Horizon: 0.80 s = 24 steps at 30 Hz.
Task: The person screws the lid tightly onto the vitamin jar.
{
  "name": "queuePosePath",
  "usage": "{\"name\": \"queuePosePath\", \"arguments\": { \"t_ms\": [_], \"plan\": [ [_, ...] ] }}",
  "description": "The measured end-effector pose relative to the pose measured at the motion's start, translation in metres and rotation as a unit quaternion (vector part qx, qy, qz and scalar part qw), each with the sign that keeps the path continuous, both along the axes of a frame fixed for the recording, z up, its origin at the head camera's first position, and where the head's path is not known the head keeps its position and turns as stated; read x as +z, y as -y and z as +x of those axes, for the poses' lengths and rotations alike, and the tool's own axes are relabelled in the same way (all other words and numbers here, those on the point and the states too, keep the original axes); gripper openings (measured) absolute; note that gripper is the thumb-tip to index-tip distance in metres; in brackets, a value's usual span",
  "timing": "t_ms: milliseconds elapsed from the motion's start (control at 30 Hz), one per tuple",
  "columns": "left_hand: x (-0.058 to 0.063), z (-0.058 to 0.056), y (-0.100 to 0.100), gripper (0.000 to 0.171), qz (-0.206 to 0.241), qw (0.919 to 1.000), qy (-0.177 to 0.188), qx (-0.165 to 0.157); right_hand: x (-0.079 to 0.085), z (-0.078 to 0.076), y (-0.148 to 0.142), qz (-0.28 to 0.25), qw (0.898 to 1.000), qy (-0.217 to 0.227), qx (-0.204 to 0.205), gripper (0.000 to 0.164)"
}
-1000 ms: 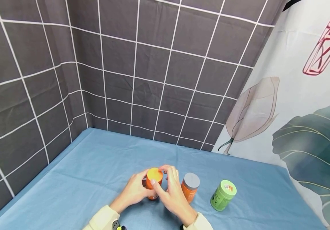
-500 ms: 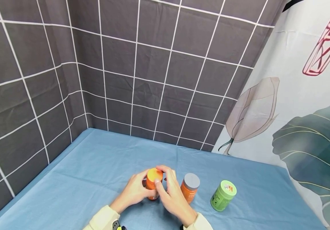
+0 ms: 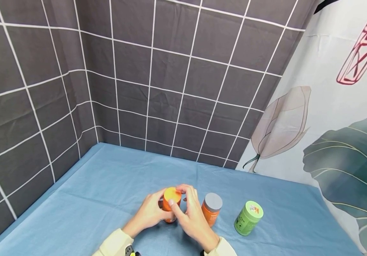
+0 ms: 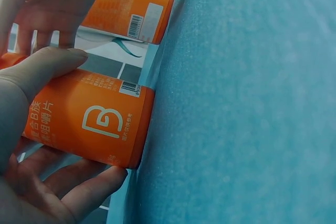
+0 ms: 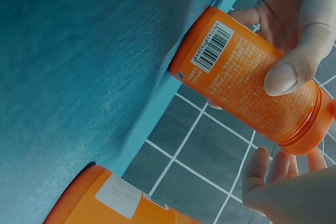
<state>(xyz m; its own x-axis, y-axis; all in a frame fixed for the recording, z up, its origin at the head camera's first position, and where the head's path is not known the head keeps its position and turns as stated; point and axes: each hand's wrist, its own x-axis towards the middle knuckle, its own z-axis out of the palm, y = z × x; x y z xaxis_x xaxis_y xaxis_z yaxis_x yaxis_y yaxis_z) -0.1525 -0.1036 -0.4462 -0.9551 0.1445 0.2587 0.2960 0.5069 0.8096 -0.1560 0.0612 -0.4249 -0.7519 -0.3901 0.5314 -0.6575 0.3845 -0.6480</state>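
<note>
An orange supplement bottle (image 4: 100, 119) with a white "B" logo stands upright on the blue cloth. My left hand (image 3: 148, 212) grips its body, thumb on one side and fingers on the other. Up at the orange cap (image 3: 171, 194), the thumb and fingers of my right hand (image 3: 192, 217) hold the rim. The cap is on the bottle in the head view. A barcode and small print show on the bottle's side in the right wrist view. The right hand hides part of the bottle in the head view.
Just right of my right hand stands a second orange bottle (image 3: 209, 215) with a grey lid. A green jar (image 3: 248, 218) is farther right. Blue cloth (image 3: 132, 174) covers the table, with a dark gridded curtain (image 3: 167, 85) behind it.
My right thumb and fingers have shifted slightly along the cap's rim and back again. The left hand, the bottle and the other containers stay in place.
</note>
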Motion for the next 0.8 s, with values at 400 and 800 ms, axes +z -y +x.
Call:
{"name": "queuePosePath", "arguments": {
  "t_ms": [400,800],
  "plan": [
    [-0.0013,-0.0013,0.0009,0.062,-0.009,0.9999,-0.007,0.004,-0.0017,-0.0007,0.0009,0.008,1.0,-0.019,-0.017,0.035],
    [-0.0009,-0.0008,-0.0004,0.062,-0.002,1.0,-0.007,-0.002,-0.0015,0.0011,-0.001,0.013,1.0,0.016,0.012,0.035]
  ]
}}
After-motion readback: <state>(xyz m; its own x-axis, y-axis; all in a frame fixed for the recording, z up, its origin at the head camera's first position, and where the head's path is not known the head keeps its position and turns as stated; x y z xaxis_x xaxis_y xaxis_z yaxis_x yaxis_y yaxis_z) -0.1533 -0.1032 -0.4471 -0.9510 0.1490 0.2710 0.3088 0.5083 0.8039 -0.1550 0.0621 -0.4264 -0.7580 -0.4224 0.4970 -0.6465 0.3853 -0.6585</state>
